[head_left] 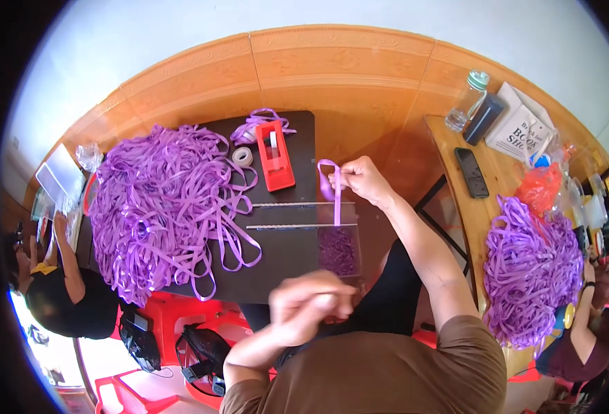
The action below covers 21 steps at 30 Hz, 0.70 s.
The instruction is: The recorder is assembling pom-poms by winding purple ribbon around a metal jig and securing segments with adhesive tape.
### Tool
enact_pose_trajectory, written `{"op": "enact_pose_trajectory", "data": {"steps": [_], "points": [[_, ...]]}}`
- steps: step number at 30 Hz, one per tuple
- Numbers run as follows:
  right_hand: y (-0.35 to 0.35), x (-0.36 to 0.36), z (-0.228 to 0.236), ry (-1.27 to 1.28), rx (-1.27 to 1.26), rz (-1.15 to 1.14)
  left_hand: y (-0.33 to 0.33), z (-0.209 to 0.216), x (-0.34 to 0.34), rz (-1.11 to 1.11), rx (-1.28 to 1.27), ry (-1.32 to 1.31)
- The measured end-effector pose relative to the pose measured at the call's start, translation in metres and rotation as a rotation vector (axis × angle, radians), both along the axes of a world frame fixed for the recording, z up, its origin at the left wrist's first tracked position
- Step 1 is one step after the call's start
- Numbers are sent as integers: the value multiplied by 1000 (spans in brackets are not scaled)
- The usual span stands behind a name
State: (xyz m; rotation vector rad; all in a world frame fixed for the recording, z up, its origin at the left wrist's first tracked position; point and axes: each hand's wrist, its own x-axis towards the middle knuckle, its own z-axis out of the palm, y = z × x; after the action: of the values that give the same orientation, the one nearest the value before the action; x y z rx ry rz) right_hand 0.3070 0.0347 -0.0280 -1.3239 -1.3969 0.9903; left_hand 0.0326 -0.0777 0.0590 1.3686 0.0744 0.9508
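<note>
Though partly behind dispenser, seemingly ribbon.

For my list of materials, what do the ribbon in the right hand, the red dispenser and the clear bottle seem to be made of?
Ribbon: probably synthetic fabric, slightly shiny; it bends in a loop.
Dispenser: likely hard plastic; smooth, evenly coloured body.
Bottle: smooth, transparent plastic or glass; I cannot tell which.

A narrow purple ribbon — bent into a loop, its tail straight down — hangs from the right hand.
</note>
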Motion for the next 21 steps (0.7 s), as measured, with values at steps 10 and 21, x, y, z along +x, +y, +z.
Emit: {"op": "enact_pose_trajectory", "data": {"steps": [10, 21], "points": [[5, -9, -50, 329, -273, -66, -25, -208, 61, 150, -364, 523], [-54, -39, -118, 831, -518, -359, 60, -195, 123, 897, 191, 385]]}}
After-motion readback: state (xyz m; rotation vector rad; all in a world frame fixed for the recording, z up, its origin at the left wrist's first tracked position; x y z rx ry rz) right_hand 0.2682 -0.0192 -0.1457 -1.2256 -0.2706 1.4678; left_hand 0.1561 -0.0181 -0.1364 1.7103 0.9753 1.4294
